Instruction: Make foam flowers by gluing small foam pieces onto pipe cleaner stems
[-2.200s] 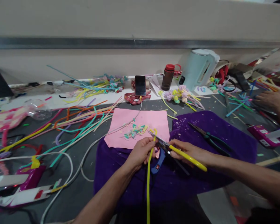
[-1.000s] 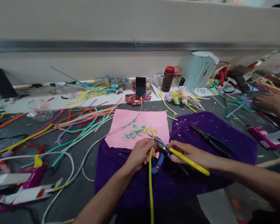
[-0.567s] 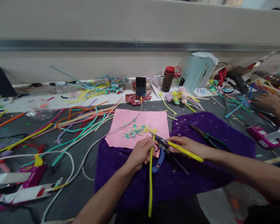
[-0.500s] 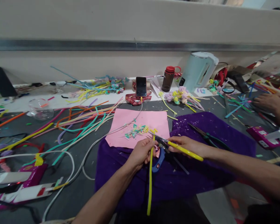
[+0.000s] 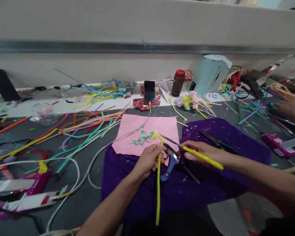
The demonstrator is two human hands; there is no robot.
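My left hand is closed, with thumb and fingertips pinching a yellow pipe cleaner. Its short upper end sticks up past the fingers and its long tail hangs down. My right hand is wrapped round yellow-handled scissors. Their blades point left over a pink sheet, just right of the pipe cleaner's tip and apart from it. A pile of short cut pieces, teal, yellow and pale, lies on that sheet. Between and below my hands rests a blue glue gun, partly hidden, on a purple cloth.
Green-handled pliers lie on the cloth at right. Loose pipe cleaners and a white cable spread leftward. Behind stand a phone, a bottle and a kettle. Another person's hand is at far right.
My right hand has drawn the scissors to the right, off the yellow pipe cleaner. My left hand keeps its pinch in nearly the same place. The other person's hand has shifted slightly.
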